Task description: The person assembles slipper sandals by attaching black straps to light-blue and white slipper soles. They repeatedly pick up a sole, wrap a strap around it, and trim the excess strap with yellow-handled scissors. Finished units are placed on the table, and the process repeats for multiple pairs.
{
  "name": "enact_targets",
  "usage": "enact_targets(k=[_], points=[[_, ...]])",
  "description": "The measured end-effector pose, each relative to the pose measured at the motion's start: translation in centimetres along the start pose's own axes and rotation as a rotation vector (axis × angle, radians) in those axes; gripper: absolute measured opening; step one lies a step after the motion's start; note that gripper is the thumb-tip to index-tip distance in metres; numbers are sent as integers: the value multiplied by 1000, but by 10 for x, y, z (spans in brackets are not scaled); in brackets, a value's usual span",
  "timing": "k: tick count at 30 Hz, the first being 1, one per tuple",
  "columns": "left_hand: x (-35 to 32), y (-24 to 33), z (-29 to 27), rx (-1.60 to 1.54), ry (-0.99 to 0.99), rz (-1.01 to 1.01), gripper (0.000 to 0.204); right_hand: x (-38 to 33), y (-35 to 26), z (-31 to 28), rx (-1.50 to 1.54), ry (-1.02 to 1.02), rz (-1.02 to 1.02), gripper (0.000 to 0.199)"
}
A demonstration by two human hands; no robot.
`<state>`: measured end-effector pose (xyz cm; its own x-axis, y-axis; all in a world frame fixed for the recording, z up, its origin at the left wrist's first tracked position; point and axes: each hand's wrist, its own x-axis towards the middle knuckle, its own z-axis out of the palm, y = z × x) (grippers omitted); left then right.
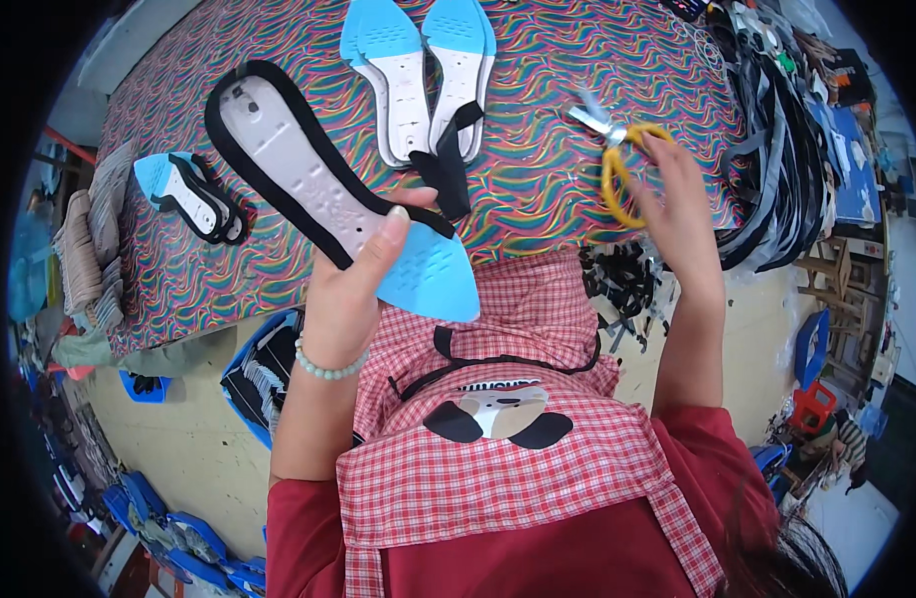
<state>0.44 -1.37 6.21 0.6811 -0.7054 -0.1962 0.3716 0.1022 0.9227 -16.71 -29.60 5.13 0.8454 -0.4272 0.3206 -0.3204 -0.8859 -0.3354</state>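
My left hand [350, 284] is closed around the narrower part of a shoe insole [304, 174], thumb on top. The insole is pale with a blue pointed toe end toward me, and black edging tape runs round its heel and sides. Over the table at right, my right hand [685, 214] has its fingers at the yellow loops of a pair of scissors [613, 138]; the blades point away to the left and look blurred. Beyond the held insole lie two stacks of blue-tipped insoles [403, 85], with a folded black strip [451, 167] against them.
A patterned cloth covers the table [548, 189]. At its left are edged insoles [194, 194] and rolled striped fabric [84, 244]. Black strips [767, 149] hang over the right edge. Black scraps [625, 284] lie below; a blue bin [264, 374] stands left of my lap.
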Motion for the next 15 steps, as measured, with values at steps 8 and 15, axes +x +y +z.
enact_targets(k=[8,15], points=[[5,0,24,-146,-4,193,62,-5,-123,48,677,-186,-148,20],[7,31,-24,-406,-301,382,74,-35,-144,79,1125,-444,107,22]])
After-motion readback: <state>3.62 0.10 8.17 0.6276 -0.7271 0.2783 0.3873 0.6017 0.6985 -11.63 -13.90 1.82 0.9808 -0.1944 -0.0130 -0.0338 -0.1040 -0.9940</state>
